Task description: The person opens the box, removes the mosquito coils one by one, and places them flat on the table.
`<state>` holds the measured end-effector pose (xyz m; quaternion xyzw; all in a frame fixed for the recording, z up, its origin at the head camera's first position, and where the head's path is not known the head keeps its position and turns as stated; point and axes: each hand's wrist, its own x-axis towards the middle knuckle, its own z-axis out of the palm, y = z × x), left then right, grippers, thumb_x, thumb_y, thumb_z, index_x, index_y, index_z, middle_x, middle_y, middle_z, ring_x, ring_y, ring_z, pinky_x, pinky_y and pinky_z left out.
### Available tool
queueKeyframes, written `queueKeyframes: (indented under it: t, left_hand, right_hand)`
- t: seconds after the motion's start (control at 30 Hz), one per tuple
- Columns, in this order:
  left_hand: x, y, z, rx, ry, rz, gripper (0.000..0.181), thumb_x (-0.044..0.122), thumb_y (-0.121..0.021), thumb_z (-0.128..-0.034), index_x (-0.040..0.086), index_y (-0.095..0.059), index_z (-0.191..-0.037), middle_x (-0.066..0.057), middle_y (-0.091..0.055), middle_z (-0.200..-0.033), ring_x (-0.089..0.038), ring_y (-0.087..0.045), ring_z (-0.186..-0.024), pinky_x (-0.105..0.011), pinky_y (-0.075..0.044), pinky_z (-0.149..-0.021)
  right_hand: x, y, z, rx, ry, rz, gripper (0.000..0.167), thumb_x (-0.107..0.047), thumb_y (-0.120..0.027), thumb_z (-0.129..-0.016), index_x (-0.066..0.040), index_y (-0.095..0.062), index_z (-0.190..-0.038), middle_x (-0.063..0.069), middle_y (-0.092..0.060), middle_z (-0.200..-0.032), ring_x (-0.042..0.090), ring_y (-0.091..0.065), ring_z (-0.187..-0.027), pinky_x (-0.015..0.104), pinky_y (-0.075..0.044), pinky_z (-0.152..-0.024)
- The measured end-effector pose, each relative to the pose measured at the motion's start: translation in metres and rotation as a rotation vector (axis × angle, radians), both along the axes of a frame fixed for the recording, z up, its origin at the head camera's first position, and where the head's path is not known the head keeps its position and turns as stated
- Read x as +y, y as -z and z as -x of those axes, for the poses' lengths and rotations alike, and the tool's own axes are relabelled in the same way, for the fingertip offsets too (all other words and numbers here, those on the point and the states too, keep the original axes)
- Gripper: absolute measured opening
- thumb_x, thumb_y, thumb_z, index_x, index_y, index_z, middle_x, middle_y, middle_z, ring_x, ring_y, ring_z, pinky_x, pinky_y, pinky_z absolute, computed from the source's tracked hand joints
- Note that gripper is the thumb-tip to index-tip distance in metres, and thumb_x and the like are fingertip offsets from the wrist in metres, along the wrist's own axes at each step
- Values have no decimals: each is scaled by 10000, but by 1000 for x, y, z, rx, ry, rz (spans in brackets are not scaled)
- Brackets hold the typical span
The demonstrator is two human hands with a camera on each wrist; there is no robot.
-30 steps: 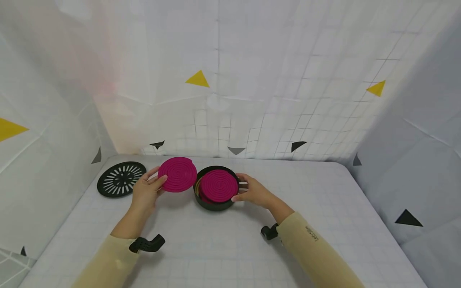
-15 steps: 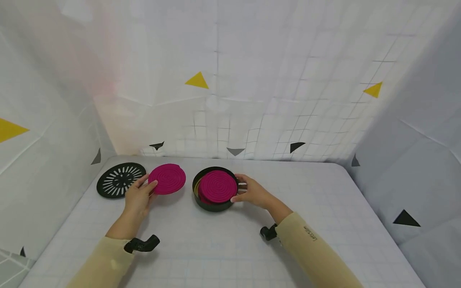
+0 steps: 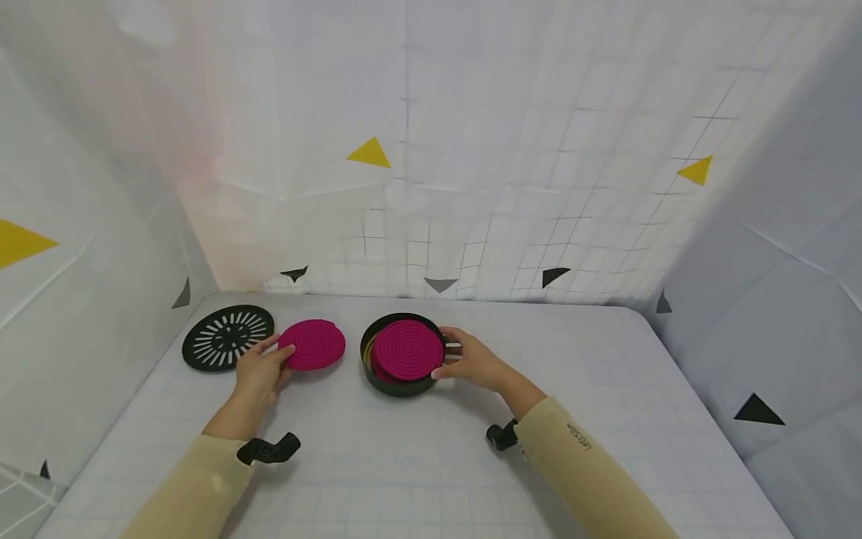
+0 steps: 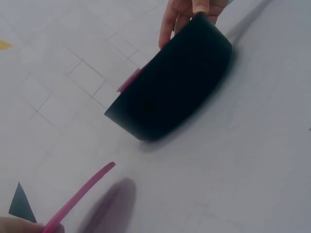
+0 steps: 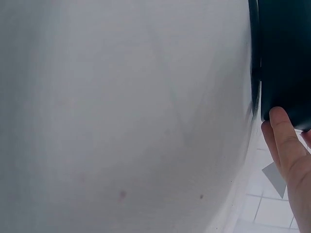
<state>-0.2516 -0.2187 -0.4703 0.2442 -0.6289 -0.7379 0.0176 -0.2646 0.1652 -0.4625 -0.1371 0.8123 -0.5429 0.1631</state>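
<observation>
The left hand (image 3: 259,374) pinches the near-left edge of a round magenta disc (image 3: 313,345) with a spiral pattern. In the left wrist view that disc (image 4: 80,194) is seen edge-on, with its shadow on the table beside it. Right of it stands a round dark green container (image 3: 396,388), holding another magenta disc (image 3: 408,350) and something yellow at its left inner side. The right hand (image 3: 474,361) grips the container's right side, thumb toward the front. In the right wrist view, fingers (image 5: 286,141) lie against the dark container wall (image 5: 286,58).
A flat black slotted disc (image 3: 227,338) lies at the table's back left, just behind the left hand. White sheets with yellow and black triangles surround the white table (image 3: 431,464) at the back and sides. Each wrist carries a black device.
The left hand has moved left and down with its magenta disc, which now lies flatter and apart from the container. The right hand keeps its grip, and the container has barely moved.
</observation>
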Motion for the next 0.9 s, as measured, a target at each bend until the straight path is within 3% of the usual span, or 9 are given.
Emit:
queueKeyframes:
  t: [0.13,0.37,0.73,0.9]
  left_hand:
    - [0,5,3,-13,-5,46,628,73,-697,-942,84,-429,-1510,45,-645,-925,3,-620,-680,-181,-544,-584]
    - [0,9,12,-29,-14,60,633,73,-675,-954,112,-411,-1528,-128,-552,-1328,6,-631,-730,-176,-559,-635]
    - [1,15,25,-12,-38,79,615,49,-667,-957,110,-428,-1520,-150,-510,-1368,25,-628,-768,-173,-563,-710]
    - [1,15,27,-11,-6,54,672,7,-657,-952,98,-362,-1549,-167,-496,-1396,-15,-635,-881,-185,-557,-794]
  right_hand:
    - [0,0,0,-3,-1,1,943,-77,-873,-771,-25,-323,-1536,166,-394,-1539,349,-444,-1377,380,-470,-1040]
    - [-1,-2,-1,-4,4,-3,930,-69,-871,-772,-34,-335,-1531,159,-416,-1519,337,-454,-1371,369,-474,-1036]
    - [0,-1,1,-6,3,-7,929,-76,-875,-768,-48,-344,-1530,155,-425,-1510,332,-460,-1367,363,-478,-1031]
    - [0,0,3,-8,0,8,933,-69,-874,-768,-42,-338,-1531,165,-424,-1507,340,-456,-1368,368,-472,-1038]
